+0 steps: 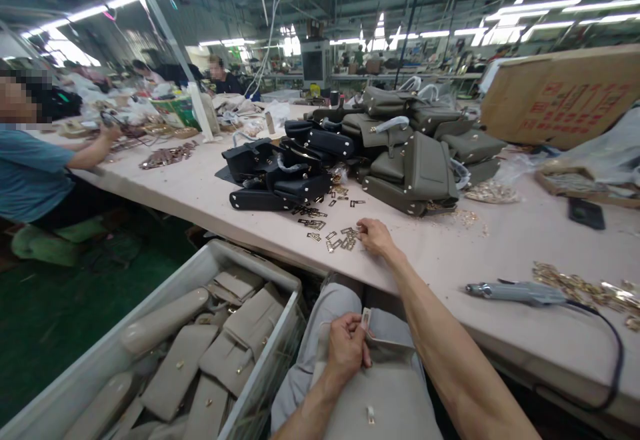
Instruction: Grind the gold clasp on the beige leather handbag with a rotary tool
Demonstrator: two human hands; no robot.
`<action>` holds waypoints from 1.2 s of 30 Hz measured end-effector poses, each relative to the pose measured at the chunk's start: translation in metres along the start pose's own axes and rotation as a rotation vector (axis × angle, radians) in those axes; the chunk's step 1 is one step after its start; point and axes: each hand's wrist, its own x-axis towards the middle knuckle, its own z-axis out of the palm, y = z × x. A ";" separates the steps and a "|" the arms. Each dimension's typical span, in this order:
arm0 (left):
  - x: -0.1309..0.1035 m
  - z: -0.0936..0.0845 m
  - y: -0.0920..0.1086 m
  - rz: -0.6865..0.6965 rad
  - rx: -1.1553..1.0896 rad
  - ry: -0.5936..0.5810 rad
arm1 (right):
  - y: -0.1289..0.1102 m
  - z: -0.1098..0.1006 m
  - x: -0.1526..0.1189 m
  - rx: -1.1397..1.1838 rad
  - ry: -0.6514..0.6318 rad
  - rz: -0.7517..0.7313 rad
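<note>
Beige bag panel (380,393): lies on the lap, bottom centre of frame.
Left hand (347,349): fingers closed on the panel's top edge, pinching a small metal fitting (365,319).
Right hand (374,236): reaches to mid-frame, fingertips narrowed on the loose gold buckles (341,239) on the pale surface (430,267).
Behind: black bags (280,173) and olive bags (420,153) piled.
Lower left: bin (270,353) of beige pieces.
Right: grey power tool (510,291) lying flat.

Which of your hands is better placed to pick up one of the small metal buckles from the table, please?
Right. The right hand already rests on the table touching the metal buckles; the left hand grips the beige bag piece on the lap.
</note>
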 end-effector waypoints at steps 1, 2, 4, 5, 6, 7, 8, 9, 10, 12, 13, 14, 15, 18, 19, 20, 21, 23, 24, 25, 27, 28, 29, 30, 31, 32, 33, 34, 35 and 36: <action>0.001 0.001 -0.001 0.000 0.003 0.000 | -0.001 0.000 0.001 -0.007 -0.020 0.011; 0.001 0.001 -0.002 -0.003 0.006 -0.001 | -0.001 0.000 0.003 -0.013 -0.040 0.021; 0.003 0.002 -0.003 -0.014 0.012 0.002 | -0.003 -0.002 0.005 -0.021 -0.077 0.036; 0.003 0.003 -0.003 -0.021 0.014 0.006 | -0.004 -0.004 0.006 -0.021 -0.090 0.042; 0.004 0.004 -0.003 -0.027 0.016 0.006 | -0.005 -0.005 0.006 -0.018 -0.099 0.048; 0.004 0.005 -0.003 -0.032 0.016 0.004 | -0.006 -0.006 0.006 -0.012 -0.102 0.053; 0.004 0.005 -0.002 -0.035 0.014 0.001 | -0.007 -0.007 0.006 -0.005 -0.101 0.057; 0.004 0.006 -0.001 -0.036 0.013 0.001 | -0.007 -0.008 0.006 0.003 -0.093 0.057; 0.004 0.006 -0.001 -0.035 0.014 0.000 | -0.008 -0.009 0.006 0.012 -0.081 0.057; 0.005 0.007 0.000 -0.027 0.010 0.000 | -0.011 -0.012 0.005 0.039 -0.044 0.054; 0.005 0.007 0.000 -0.023 0.004 0.000 | -0.012 -0.013 0.004 0.057 -0.023 0.050; 0.006 0.007 0.000 -0.021 0.001 -0.002 | -0.012 -0.015 0.001 0.073 -0.001 0.048; 0.007 0.007 0.000 -0.023 0.001 -0.001 | -0.013 -0.017 -0.002 0.103 0.028 0.041; 0.008 0.008 0.002 -0.056 0.007 0.014 | -0.014 -0.025 -0.027 0.350 0.161 -0.015; 0.008 0.009 0.003 -0.070 0.009 0.024 | -0.015 -0.028 -0.041 0.475 0.204 -0.034; 0.008 0.010 0.004 -0.084 0.008 0.031 | -0.016 -0.031 -0.056 0.604 0.235 -0.045; 0.008 0.010 0.006 -0.093 0.008 0.040 | -0.018 -0.034 -0.073 0.718 0.253 -0.038; 0.009 0.012 0.008 -0.109 0.029 0.049 | -0.026 -0.037 -0.110 0.862 0.252 0.032; 0.010 0.012 0.009 -0.118 0.035 0.052 | -0.030 -0.038 -0.128 0.907 0.246 0.085; 0.011 0.013 0.010 -0.126 0.040 0.049 | -0.034 -0.037 -0.145 0.940 0.241 0.142; 0.011 0.012 0.011 -0.136 0.041 0.039 | -0.040 -0.032 -0.176 0.994 0.244 0.251; 0.011 0.012 0.012 -0.139 0.041 0.028 | -0.042 -0.028 -0.189 1.018 0.255 0.296; 0.011 0.011 0.012 -0.141 0.043 0.013 | -0.042 -0.022 -0.200 1.037 0.277 0.334; 0.011 0.011 0.013 -0.145 0.047 -0.005 | -0.041 -0.016 -0.209 1.047 0.300 0.364; 0.011 0.010 0.013 -0.148 0.050 -0.023 | -0.039 -0.011 -0.215 1.051 0.322 0.387; 0.011 0.010 0.013 -0.149 0.052 -0.039 | -0.038 -0.005 -0.220 1.052 0.343 0.403; 0.012 0.009 0.013 -0.148 0.055 -0.052 | -0.036 0.000 -0.223 1.052 0.358 0.413; 0.012 0.008 0.014 -0.147 0.057 -0.060 | -0.035 0.004 -0.225 1.055 0.363 0.417; 0.012 0.008 0.014 -0.145 0.056 -0.069 | -0.034 0.007 -0.226 1.063 0.354 0.417; 0.012 0.008 0.014 -0.144 0.054 -0.079 | -0.034 0.010 -0.227 1.073 0.338 0.413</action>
